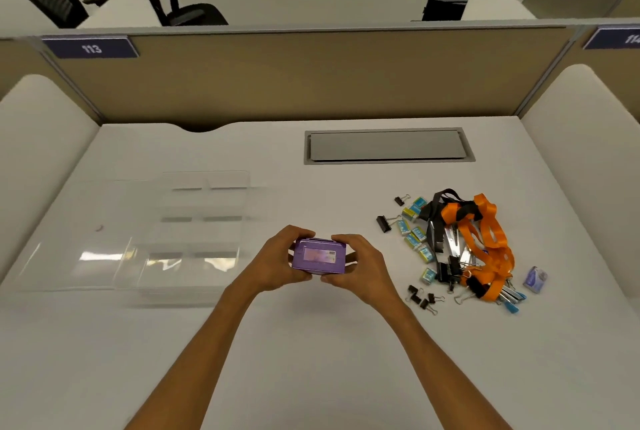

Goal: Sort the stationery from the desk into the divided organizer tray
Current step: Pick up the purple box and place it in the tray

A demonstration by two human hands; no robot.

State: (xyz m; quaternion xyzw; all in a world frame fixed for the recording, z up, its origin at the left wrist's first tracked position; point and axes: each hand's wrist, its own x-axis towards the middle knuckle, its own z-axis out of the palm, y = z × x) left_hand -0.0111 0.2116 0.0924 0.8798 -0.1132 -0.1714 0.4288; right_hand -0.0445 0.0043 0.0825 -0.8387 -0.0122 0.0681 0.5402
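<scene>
I hold a small purple box [318, 256] above the desk's middle with both hands. My left hand [277, 260] grips its left end and my right hand [360, 263] grips its right end. A clear divided organizer tray [194, 232] lies to the left; its compartments look bare. To the right lies a heap of stationery: orange lanyards [485, 239], a black lanyard [436, 218], black binder clips [383, 224], several small teal staple boxes [412, 239] and a blue-white packet [535, 278].
A grey cable hatch [388, 145] is set into the white desk [311, 343] at the back. Tan partition walls [277, 76] enclose the desk behind and on both sides. Office chairs stand beyond the partition.
</scene>
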